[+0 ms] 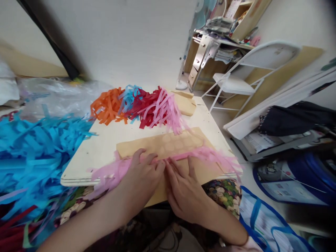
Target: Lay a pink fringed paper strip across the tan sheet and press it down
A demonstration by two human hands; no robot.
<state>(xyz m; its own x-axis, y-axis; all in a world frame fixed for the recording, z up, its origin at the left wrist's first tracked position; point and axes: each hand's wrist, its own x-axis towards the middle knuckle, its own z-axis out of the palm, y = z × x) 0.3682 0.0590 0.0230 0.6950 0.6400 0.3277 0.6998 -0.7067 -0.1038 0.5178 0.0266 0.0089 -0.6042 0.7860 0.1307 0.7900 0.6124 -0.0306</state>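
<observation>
A pink fringed paper tassel (122, 167) lies spread sideways across a sheet of brown kraft paper (152, 144), its cut strips fanning out at both ends and its middle a narrow band. My left hand (145, 175) and my right hand (183, 185) meet at that band. The fingers of both are bent over it, fingertips and thumbs close together, gripping the band. Part of the band is hidden beneath my fingers. The kraft paper overhangs the near edge of the pale wooden board (105, 138) toward my lap.
Orange (107, 106), light blue (130, 96), dark red (147, 105) and pink fringed bundles (168, 108) lie along the board's far side, beside a folded brown paper piece (185, 103). A blue strip heap (39, 150) is left. A white folding chair (233, 84) and blue bucket (296, 175) stand right.
</observation>
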